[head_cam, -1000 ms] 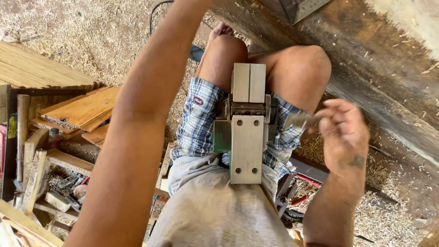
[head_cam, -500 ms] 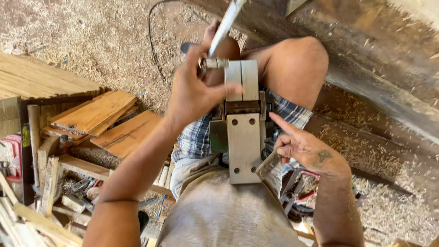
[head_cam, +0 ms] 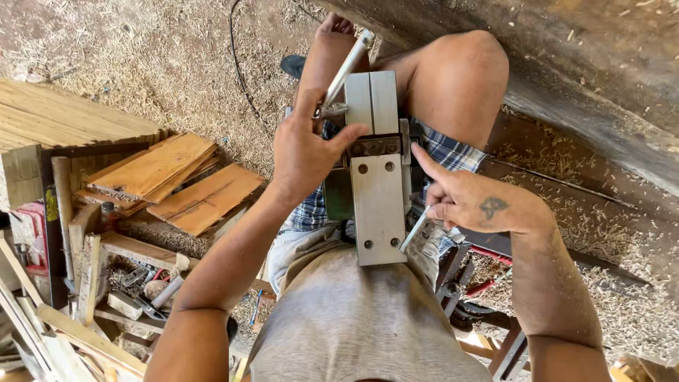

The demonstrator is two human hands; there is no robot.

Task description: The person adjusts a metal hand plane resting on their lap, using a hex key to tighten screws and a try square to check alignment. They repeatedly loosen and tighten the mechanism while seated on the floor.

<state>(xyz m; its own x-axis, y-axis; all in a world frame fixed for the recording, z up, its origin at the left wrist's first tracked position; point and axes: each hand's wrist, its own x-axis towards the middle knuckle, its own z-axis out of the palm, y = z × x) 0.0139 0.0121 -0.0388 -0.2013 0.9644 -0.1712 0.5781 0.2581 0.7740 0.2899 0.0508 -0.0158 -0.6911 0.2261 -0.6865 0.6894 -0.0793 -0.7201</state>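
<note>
An electric planer [head_cam: 378, 191] lies upside down on the seated person's lap at the centre of the frame, its flat metal sole facing up and its long axis running from the knees toward the torso. The green body shows along its left edge.

The left hand [head_cam: 305, 152] is closed around a long metal wrench [head_cam: 346, 67] that rises diagonally toward the upper middle of the frame. The wrench's lower end meets the planer at its upper left edge, beside the cutter slot; the thumb lies across the sole just left of that slot.

The right hand [head_cam: 470, 205] sits at the planer's right edge. Its index finger is extended and touches the side of the sole near the slot, while the remaining fingers are curled around a thin metal blade strip [head_cam: 414, 230], which angles down and left across the lower right corner of the sole.

A black cable [head_cam: 237, 67] trails over the sawdust-covered ground in the upper middle. Stacked wooden boards [head_cam: 177, 180] lie at the left, and loose hand tools [head_cam: 148, 290] sit among timber offcuts in the lower left. A heavy dark timber beam [head_cam: 587, 78] crosses the upper right.
</note>
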